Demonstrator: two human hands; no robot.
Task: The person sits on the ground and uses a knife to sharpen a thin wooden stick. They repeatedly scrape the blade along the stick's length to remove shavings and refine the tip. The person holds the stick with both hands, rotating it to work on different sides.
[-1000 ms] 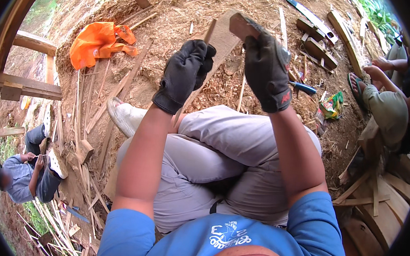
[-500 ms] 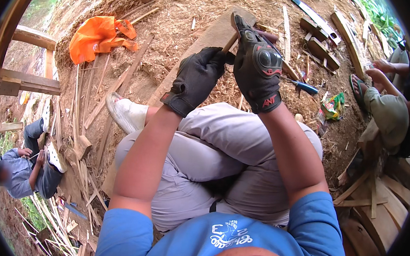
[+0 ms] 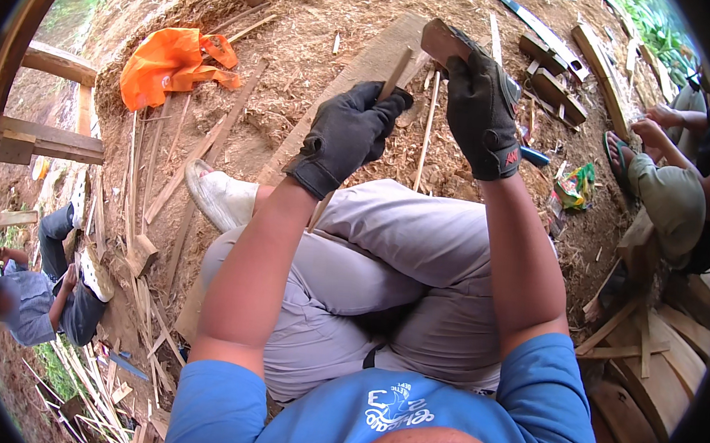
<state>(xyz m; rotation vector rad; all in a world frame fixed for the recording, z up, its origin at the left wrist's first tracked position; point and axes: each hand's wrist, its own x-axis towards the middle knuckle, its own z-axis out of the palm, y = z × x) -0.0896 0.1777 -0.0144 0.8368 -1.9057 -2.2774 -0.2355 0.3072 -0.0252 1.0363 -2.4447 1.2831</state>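
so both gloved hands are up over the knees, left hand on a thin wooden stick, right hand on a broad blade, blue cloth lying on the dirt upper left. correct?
Not quite: the cloth on the dirt at upper left is orange, not blue, as the head view shows. The rest holds: both gloved hands are raised over the knees, the left hand gripping a thin wooden stick and the right hand holding a broad blade.
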